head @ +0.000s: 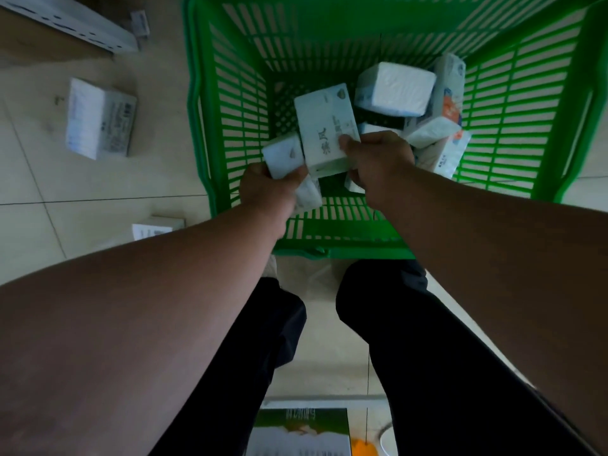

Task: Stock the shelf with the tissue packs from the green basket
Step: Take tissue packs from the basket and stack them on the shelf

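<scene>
The green basket [513, 103] stands on the floor in front of my legs, with several tissue packs inside. My left hand [268, 189] grips a pale tissue pack [283, 155] at the basket's near left side. My right hand [378, 162] pinches the lower end of a longer pale green tissue pack [325, 126] with printed characters, held above the others. More white and orange-printed packs [396, 88] lie in the far right part of the basket. No shelf board is fully in view.
A tissue pack [100, 118] lies on the tiled floor to the left. Another pack [154, 227] sits near my left forearm. A white shelf rail [75, 21] runs across the top left corner. Printed material [302, 429] lies on the floor by my feet.
</scene>
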